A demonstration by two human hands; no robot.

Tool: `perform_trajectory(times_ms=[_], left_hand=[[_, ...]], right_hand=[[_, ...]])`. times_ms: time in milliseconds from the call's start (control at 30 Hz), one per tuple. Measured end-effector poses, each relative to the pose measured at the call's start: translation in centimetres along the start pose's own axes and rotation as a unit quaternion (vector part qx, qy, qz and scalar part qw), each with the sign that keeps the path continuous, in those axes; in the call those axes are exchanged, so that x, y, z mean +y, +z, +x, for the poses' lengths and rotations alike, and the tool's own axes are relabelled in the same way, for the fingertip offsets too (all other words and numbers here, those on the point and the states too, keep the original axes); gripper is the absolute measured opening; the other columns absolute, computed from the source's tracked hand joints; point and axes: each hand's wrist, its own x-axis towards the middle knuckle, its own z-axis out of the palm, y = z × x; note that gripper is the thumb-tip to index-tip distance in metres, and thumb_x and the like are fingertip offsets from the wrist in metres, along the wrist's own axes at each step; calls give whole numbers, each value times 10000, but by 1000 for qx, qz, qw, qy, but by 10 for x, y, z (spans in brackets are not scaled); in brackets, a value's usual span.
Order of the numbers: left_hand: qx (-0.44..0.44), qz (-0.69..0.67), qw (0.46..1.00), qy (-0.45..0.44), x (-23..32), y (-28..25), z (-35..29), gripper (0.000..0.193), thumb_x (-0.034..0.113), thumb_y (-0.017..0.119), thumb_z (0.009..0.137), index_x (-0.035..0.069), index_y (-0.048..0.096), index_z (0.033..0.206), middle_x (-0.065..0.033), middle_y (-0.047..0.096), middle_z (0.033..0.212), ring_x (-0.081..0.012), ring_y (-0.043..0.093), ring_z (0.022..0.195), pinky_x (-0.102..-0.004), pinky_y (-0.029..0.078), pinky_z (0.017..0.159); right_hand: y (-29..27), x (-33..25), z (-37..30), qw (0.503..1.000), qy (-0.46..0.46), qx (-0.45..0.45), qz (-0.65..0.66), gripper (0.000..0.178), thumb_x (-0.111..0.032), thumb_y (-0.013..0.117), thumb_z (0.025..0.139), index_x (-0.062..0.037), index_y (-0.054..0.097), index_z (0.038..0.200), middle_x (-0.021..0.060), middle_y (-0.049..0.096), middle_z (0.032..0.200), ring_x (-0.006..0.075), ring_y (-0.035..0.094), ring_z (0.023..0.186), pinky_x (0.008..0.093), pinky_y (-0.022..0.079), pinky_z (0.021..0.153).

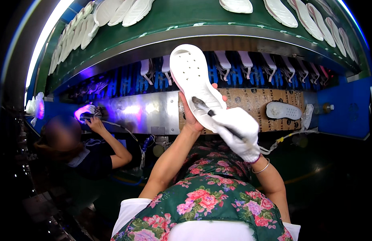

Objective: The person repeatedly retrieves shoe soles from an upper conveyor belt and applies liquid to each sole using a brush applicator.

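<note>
A white shoe sole [190, 72] with small holes in its wide end is held up in front of me. My bare left hand [190, 116] is closed round its lower part from beneath, with fingertips showing at the right edge. In a white knit glove, my right hand [242, 130] grips a brush [234, 131] with a dark handle. The brush's dark bristles touch the sole's upper face near its middle. Part of the handle is hidden by the gloved fingers.
Another sole [283, 110] lies on the cardboard [244, 110] at right, beside a crumpled white cloth [308, 116]. Several soles line the green conveyor [186, 20] above; shoe parts [245, 59] hang on blue racks below it. At left, a co-worker's hand [96, 125] works on a lit shoe part.
</note>
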Motion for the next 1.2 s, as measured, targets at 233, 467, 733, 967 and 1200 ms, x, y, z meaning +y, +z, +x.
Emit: perform_trajectory(times_ms=[233, 467, 733, 967, 1200], left_hand=[[-62, -4, 998, -13, 8, 21, -2, 1067, 891, 488, 705, 132, 374, 1447, -234, 499, 1274, -447, 573, 1018, -598, 507, 783], [-172, -11, 981, -89, 28, 13, 6, 1002, 725, 567, 800, 88, 256, 1508, -281, 423, 1386, -473, 595, 1066, -568, 543, 864], [-154, 73, 968, -185, 41, 14, 17, 992, 723, 668, 716, 126, 380, 1453, -253, 514, 1189, -344, 557, 830, -398, 488, 631], [-109, 133, 948, -267, 52, 34, 16, 914, 654, 650, 748, 85, 419, 1425, -269, 511, 1227, -366, 545, 930, -400, 459, 655], [-183, 55, 938, -290, 60, 21, 22, 919, 530, 670, 741, 31, 384, 1457, -236, 527, 1288, -381, 571, 1084, -462, 497, 806]], right_hand=[[-3, 5, -6, 987, 69, -77, 126, 218, -47, 788, 745, -40, 729, 954, 116, 721, 901, 214, 692, 790, 311, 535, 715], [7, -1, -14, 984, 60, -59, 155, 209, -36, 782, 737, -75, 734, 937, 103, 711, 857, 238, 680, 746, 328, 525, 663], [10, -10, -19, 984, 6, -119, 132, 225, -32, 779, 726, -81, 723, 938, 98, 724, 955, 256, 687, 785, 336, 543, 700], [7, 0, -18, 991, -118, -60, -19, 299, -7, 753, 718, -62, 703, 1008, 124, 704, 982, 288, 681, 809, 369, 545, 696], [8, -14, -21, 988, 16, -87, 126, 213, -25, 770, 741, -61, 719, 944, 118, 721, 941, 269, 680, 781, 350, 538, 692]])
